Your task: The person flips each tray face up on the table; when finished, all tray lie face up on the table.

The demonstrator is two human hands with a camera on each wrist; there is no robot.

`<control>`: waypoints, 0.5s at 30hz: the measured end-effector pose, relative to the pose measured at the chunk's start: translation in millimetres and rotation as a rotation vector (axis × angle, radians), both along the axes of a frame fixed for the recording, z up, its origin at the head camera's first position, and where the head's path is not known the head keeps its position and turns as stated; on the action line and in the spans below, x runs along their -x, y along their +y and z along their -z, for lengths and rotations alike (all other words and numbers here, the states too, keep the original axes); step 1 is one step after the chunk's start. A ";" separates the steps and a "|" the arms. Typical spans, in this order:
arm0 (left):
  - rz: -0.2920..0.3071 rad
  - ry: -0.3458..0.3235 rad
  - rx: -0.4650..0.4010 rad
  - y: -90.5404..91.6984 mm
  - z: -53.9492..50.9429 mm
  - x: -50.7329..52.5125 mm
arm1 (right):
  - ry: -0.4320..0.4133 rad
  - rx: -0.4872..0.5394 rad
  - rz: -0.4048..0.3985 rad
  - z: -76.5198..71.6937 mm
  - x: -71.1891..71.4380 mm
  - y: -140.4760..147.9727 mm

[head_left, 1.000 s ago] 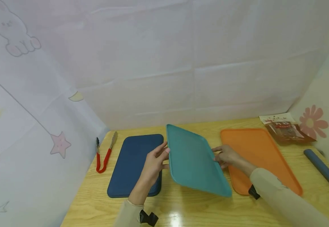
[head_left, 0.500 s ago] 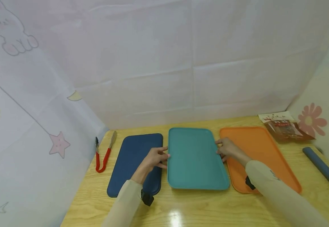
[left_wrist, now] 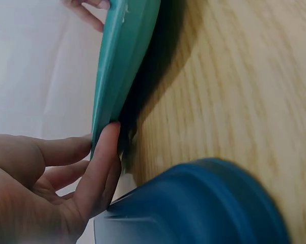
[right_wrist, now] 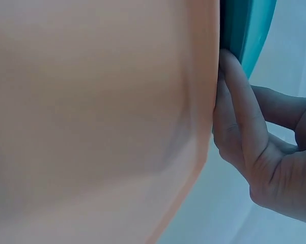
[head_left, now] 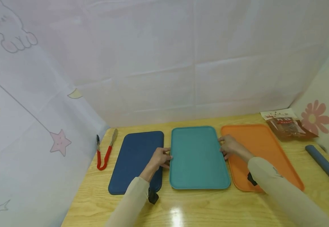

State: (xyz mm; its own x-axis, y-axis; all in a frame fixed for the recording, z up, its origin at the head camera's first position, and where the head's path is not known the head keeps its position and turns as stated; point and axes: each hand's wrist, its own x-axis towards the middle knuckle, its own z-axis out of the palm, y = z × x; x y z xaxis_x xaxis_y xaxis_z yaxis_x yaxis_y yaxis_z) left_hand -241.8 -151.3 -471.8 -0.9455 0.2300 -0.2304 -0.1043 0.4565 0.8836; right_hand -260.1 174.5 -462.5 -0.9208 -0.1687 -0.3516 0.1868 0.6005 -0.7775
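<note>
Pale cloth (head_left: 153, 69) backs a wooden table (head_left: 209, 208), where the teal tray (head_left: 199, 157) is between the blue tray (head_left: 136, 154) and the orange tray (head_left: 259, 138). Left hand (head_left: 159, 157) and right hand (head_left: 229, 147) each pinch one long side of it (whether its base touches wood, I cannot tell). Best, probably, to set both sides down level and let go without nudging its neighbours.

Our head view looks forward and down, both wrist views sit close, and all share the teal tray (head_left: 199, 157).
</note>
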 end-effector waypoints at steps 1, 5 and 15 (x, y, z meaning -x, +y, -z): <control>-0.004 0.009 0.001 0.7 1.5 0.1 | 0.001 -0.003 -0.005 -0.9 0.3 0.2; -0.015 0.047 0.028 4.3 5.8 1.0 | 0.006 -0.016 -0.026 -4.5 1.2 0.5; -0.064 0.062 0.105 11.9 10.3 3.6 | 0.031 -0.092 -0.083 -13.2 1.3 0.6</control>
State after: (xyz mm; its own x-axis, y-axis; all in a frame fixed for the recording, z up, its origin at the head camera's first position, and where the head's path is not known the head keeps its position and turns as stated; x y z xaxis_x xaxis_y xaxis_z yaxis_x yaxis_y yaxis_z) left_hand -245.4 -139.4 -482.1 -0.9707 0.1461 -0.1909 -0.0832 0.5408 0.8370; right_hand -261.4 175.1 -449.3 -0.9159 -0.2132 -0.3402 0.1098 0.6821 -0.7230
